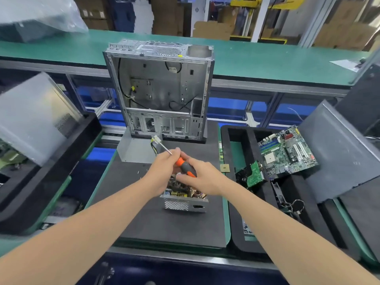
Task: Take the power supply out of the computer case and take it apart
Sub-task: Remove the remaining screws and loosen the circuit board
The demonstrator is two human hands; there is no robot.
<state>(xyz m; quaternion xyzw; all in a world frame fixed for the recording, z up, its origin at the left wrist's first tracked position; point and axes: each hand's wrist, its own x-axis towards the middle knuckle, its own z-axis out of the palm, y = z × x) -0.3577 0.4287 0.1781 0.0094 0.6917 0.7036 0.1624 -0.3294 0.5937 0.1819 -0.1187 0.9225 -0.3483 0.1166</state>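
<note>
Power supply (185,199) out of computer case (160,87), lidless on near mat (144,223), innards exposed for stripping. Above it, screwdriver (184,166) grasped at handle by right hand (203,181), pinched at shaft by left hand (163,171), tip aimed far-left, probably re-gripping before remaining screws.

Above the open power supply (183,199), left grip (163,168) and right grip (202,178) hold a screwdriver (185,168)

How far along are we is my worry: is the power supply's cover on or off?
Off. The power supply shows its board and components from above; a grey metal shell, likely its cover, lies beyond it.
</note>
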